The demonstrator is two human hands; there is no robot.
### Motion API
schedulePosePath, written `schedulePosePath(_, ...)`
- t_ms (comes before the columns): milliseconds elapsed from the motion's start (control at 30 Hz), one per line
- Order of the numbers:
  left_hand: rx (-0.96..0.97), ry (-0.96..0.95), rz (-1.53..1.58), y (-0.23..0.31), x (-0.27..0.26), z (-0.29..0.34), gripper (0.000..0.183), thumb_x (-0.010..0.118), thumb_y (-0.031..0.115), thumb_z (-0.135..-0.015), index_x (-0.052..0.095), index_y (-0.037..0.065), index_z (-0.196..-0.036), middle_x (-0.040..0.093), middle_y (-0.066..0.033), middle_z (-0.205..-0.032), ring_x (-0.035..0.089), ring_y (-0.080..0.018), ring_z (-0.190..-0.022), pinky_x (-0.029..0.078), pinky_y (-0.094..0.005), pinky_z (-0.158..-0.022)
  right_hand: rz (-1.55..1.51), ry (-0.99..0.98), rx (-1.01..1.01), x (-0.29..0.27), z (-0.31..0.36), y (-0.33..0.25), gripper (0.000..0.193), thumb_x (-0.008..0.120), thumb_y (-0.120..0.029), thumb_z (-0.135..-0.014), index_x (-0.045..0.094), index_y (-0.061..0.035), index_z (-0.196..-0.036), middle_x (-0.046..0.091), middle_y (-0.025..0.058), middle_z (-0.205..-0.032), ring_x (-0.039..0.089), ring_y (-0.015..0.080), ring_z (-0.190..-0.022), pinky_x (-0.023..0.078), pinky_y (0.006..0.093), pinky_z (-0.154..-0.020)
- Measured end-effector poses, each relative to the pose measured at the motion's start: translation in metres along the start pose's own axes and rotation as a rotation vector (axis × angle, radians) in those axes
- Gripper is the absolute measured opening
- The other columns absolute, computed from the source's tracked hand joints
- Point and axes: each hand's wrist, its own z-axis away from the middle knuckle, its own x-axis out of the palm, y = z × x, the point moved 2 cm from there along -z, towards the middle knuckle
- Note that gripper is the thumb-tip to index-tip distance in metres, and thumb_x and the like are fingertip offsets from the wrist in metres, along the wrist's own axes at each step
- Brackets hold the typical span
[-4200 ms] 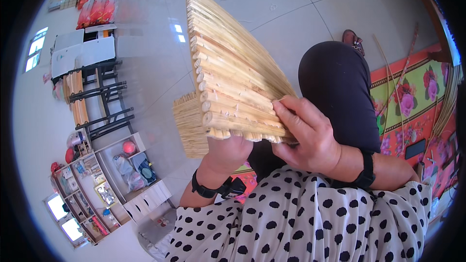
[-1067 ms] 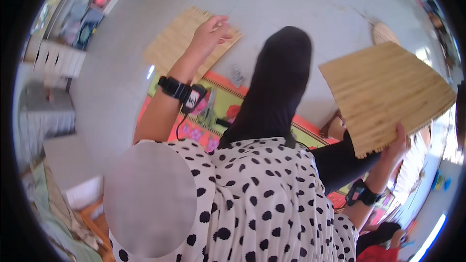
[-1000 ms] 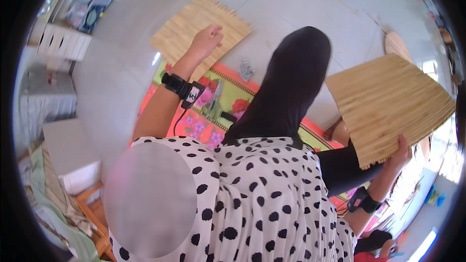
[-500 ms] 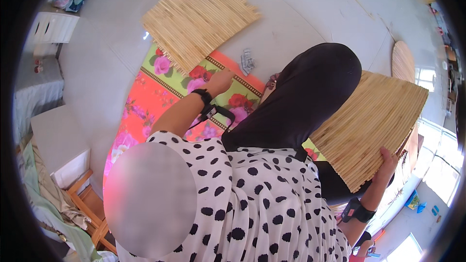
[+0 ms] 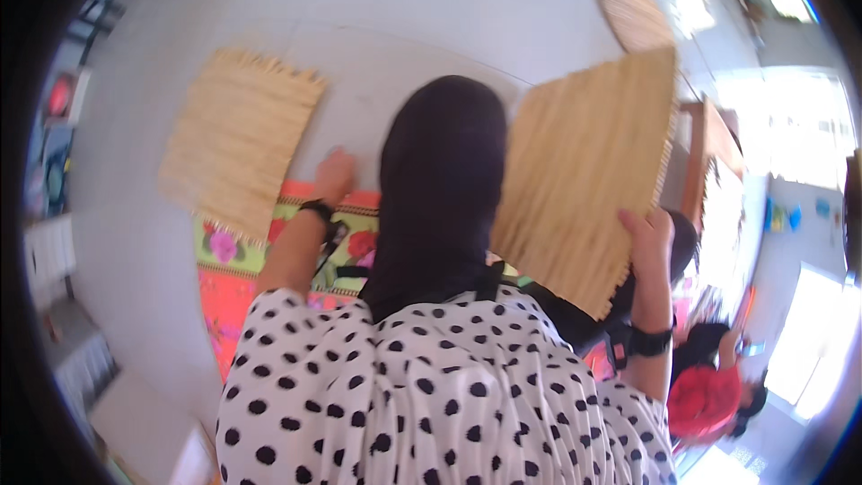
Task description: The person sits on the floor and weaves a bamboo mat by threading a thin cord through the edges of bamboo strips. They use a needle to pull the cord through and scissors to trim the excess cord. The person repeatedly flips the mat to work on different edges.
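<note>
My right hand (image 5: pixel 648 238) grips the lower right edge of a tan mat (image 5: pixel 588 171) made of narrow slats, with the thumb on its face. That mat stands tilted beside my raised knee (image 5: pixel 444 171), in dark trousers. My left hand (image 5: pixel 335 175) is left of the knee, over the edge of a bright flowered cloth (image 5: pixel 233 301). Its fingers look curled but are smeared by motion, so whether it holds anything is unclear. A second slatted mat (image 5: pixel 242 139) lies farther left, partly on the cloth and partly on the floor.
A round slatted piece (image 5: pixel 633 11) is at the far right, on the pale floor (image 5: pixel 377 0). Beyond the held mat stands a wooden frame (image 5: pixel 709 144). A person in red (image 5: pixel 705 400) is at the lower right. Pale furniture (image 5: pixel 135 409) stands at the lower left.
The view has swung right, so the lying mat appears farther left. The held mat is now more upright, still in my right hand. The grey crumpled item on the floor no longer shows.
</note>
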Motion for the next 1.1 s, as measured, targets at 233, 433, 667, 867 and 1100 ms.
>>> schedulePosePath(233, 0.049, 0.523, 0.101, -0.050, -0.155, -0.005, 0.012, 0.066, 0.012, -0.089, 0.065, 0.002, -0.083, 0.064, -0.0175, -0.088, 0.063, -0.0364, -0.084, 0.051, -0.0427, -0.073, 0.161, -0.010, -0.030, 0.004, 0.004, -0.028, 0.037, 0.072, -0.027, -0.080, 0.072, 0.0080, -0.089, 0.070, 0.0225, -0.074, 0.072, 0.0328, -0.070, 0.055, 0.0407, -0.068)
schedulePosePath(433, -0.061, 0.623, 1.432, 0.073, -0.325, 0.037, 0.013, 0.060, 0.014, -0.101, 0.064, 0.003, -0.094, 0.064, -0.0031, -0.089, 0.062, -0.0108, -0.080, 0.051, -0.0278, -0.071, 0.189, -0.045, -0.088, 0.010, 0.001, -0.034, 0.047, 0.066, -0.038, -0.082, 0.070, 0.0086, -0.081, 0.068, 0.0264, -0.073, 0.070, 0.0397, -0.072, 0.056, 0.0443, -0.070)
schedulePosePath(667, 0.479, 0.121, 1.162, 0.274, -0.344, 0.013, 0.011, 0.061, 0.010, -0.099, 0.063, -0.001, -0.096, 0.066, -0.0024, -0.091, 0.060, -0.0096, -0.083, 0.050, -0.0285, -0.075, 0.204, -0.082, -0.138, 0.025, -0.017, -0.042, 0.059, 0.060, -0.047, -0.089, 0.069, 0.0103, -0.078, 0.067, 0.0287, -0.074, 0.069, 0.0442, -0.076, 0.056, 0.0483, -0.077)
schedulePosePath(867, 0.967, -0.056, 0.513, 0.367, -0.298, 0.004, 0.011, 0.068, 0.010, -0.092, 0.064, 0.000, -0.094, 0.066, -0.0140, -0.079, 0.063, -0.0289, -0.069, 0.051, -0.0367, -0.066, 0.166, -0.062, -0.219, 0.036, -0.013, -0.046, 0.064, 0.050, -0.048, -0.098, 0.070, 0.0085, -0.077, 0.068, 0.0270, -0.073, 0.068, 0.0456, -0.079, 0.054, 0.0509, -0.082)
schedulePosePath(1100, 0.885, -0.530, 0.411, 0.365, -0.298, -0.010, 0.013, 0.064, 0.004, -0.090, 0.069, -0.004, -0.099, 0.072, -0.0119, -0.093, 0.070, -0.0238, -0.085, 0.055, -0.0348, -0.081, -0.048, -0.125, -0.185, 0.034, -0.004, -0.041, 0.066, 0.052, -0.051, -0.099, 0.070, 0.0062, -0.071, 0.066, 0.0243, -0.065, 0.068, 0.0434, -0.072, 0.056, 0.0475, -0.076)
